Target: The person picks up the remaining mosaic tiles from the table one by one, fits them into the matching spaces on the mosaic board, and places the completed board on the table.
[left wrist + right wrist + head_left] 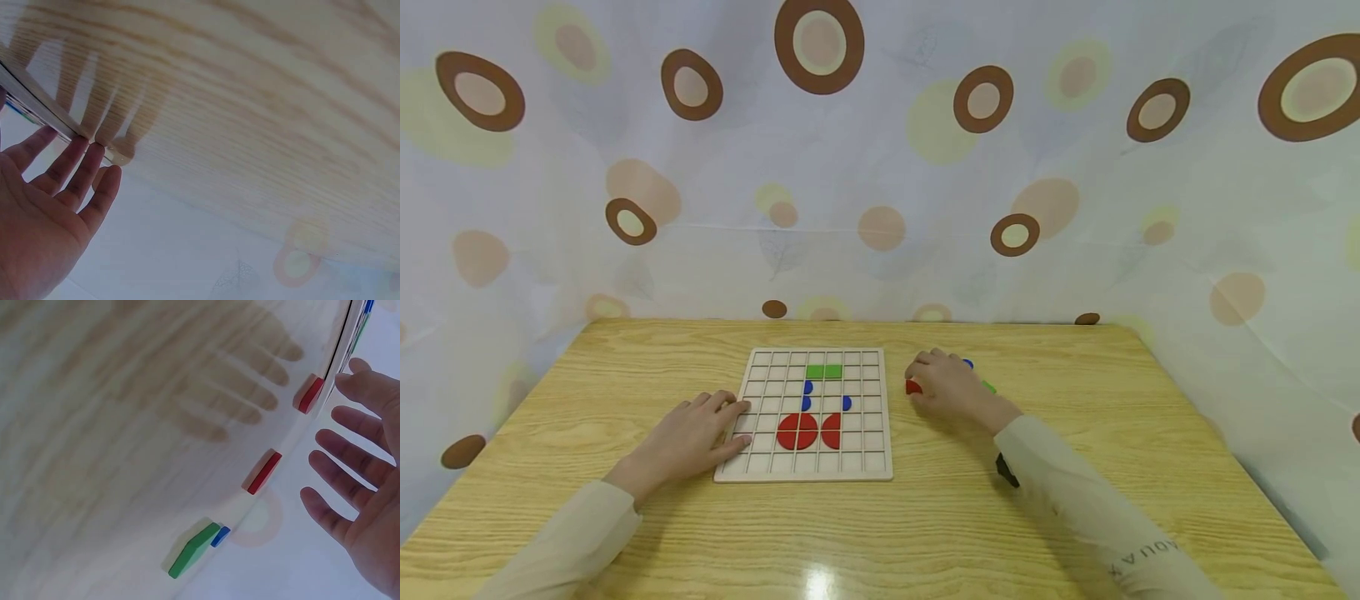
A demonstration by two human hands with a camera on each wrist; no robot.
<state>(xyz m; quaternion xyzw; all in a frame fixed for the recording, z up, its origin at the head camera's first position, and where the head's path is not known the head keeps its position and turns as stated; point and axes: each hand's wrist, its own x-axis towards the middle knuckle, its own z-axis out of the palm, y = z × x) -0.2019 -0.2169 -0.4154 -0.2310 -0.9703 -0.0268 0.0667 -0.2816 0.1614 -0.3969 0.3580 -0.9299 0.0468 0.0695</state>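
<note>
A pale square grid board (767,467) lies on the table. On it are two green squares (824,372), a red circle of quarter pieces (797,431), a red half circle (832,431) and three small blue half-round pieces (847,403). My left hand (696,433) rests at the board's left edge, thumb and index fingertip over the rim; the left wrist view shows the other fingertips along its side. To the right of the board, my right hand (951,383) hovers over a red piece (913,387). Its fingers are spread and hold nothing in the right wrist view.
Beyond my right hand lie a blue piece (967,364) and a green piece (989,387), partly hidden by it in the head view. A second red piece (264,473) shows in the right wrist view. Patterned cloth (880,167) hangs behind and beside the wooden table (820,533).
</note>
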